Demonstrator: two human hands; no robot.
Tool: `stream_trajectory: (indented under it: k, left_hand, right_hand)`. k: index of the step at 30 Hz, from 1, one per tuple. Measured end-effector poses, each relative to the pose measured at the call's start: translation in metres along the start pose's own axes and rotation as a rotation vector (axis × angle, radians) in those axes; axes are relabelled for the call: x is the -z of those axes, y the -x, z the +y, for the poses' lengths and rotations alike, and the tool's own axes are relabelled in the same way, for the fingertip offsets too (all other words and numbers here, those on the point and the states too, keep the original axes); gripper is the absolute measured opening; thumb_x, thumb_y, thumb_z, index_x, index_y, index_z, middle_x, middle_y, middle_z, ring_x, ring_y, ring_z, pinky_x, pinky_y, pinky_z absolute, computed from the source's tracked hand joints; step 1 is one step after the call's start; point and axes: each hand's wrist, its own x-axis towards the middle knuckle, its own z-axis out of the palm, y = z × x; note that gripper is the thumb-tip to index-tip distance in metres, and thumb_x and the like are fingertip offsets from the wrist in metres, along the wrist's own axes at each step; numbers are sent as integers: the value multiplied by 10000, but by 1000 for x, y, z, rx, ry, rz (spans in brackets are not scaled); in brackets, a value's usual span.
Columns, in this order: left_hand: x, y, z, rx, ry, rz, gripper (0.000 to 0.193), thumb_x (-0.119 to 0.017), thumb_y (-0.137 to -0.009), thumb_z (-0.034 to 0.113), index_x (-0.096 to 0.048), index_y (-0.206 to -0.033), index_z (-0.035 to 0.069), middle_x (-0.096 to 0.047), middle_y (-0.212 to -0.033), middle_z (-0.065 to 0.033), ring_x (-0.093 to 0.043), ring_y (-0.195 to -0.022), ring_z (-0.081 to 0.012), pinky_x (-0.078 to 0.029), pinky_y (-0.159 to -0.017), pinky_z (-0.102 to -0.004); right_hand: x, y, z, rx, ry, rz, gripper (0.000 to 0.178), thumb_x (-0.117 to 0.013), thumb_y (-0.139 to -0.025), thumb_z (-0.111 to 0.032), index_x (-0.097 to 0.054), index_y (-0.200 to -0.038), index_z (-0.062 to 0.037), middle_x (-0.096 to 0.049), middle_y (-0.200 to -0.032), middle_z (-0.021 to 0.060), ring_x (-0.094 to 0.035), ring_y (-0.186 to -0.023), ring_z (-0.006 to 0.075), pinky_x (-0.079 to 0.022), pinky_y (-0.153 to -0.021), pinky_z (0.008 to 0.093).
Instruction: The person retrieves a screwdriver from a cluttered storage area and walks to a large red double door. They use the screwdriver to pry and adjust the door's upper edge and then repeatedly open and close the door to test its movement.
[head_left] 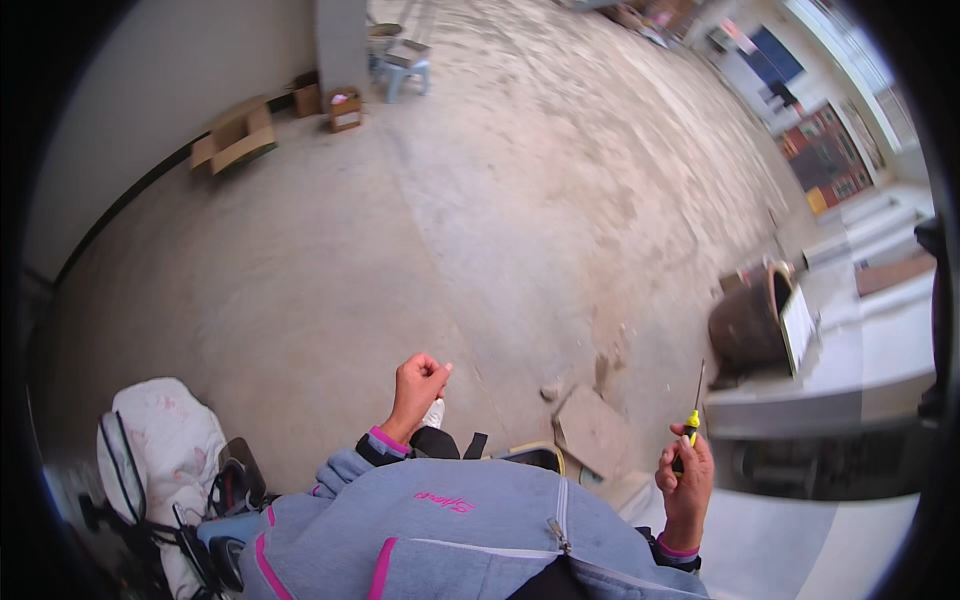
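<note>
While the right hand (687,487) gripped a yellow-and-black, metal-shafted screwdriver (693,418), tip beyond its fingers, the left hand (416,390) was closed; tool-carrying appeared underway, use likely requiring re-aiming

One bare left hand (415,392) and one bare right hand (686,485) show, two altogether. There is one yellow-and-black-handled screwdriver (694,416). Brown cardboard boxes (246,133) along the pale wall (180,90) come to three. Of other kinds there is one each: pale blue stool (404,77), large dark-brown rounded pot (745,325), flat grey-brown slab (590,430), grey-blue jacket with pink trim (400,530).
</note>
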Motion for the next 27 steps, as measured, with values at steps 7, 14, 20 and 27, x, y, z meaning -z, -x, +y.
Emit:
stream_trajectory:
  k: [7, 14, 20, 27]
  left_hand:
    - [98, -13, 53, -48, -40, 266, 186, -667, -877, 118, -519, -781, 58, -557, -648, -5, -505, -523, -61, -400, -461, -216]
    - [151, 0, 89, -194, 92, 593, 211, -687, -870, 157, -542, -761, 49, -546, -626, 8, -481, -507, -48, -386, -445, -211]
    - [197, -38, 128, -137, 94, 765, 206, -696, -866, 168, -579, -744, 50, -539, -618, 19, -463, -510, -38, -369, -443, -208]
    - [262, -112, 212, -200, 0, 730, 199, -690, -879, 165, -572, -768, 48, -532, -627, 17, -460, -523, -36, -362, -455, -211]
  right_hand:
    - [-133, -125, -13, -106, 58, -464, 239, -466, -1006, -186, -551, -1157, -22, -523, -681, -4, -339, -443, 25, -270, -402, 169]
    - [-273, -208, -48, 62, 204, -860, 285, -454, -1016, -206, -545, -1201, -9, -500, -662, -27, -306, -457, 14, -224, -418, 177]
    - [-410, -288, -57, 126, 231, -1038, 320, -464, -1018, -256, -556, -1202, -11, -482, -635, -26, -304, -442, 17, -228, -404, 180]
    - [-576, -381, -58, 137, 195, -1090, 374, -455, -1018, -316, -555, -1171, 11, -445, -603, -42, -300, -432, 18, -204, -389, 197]
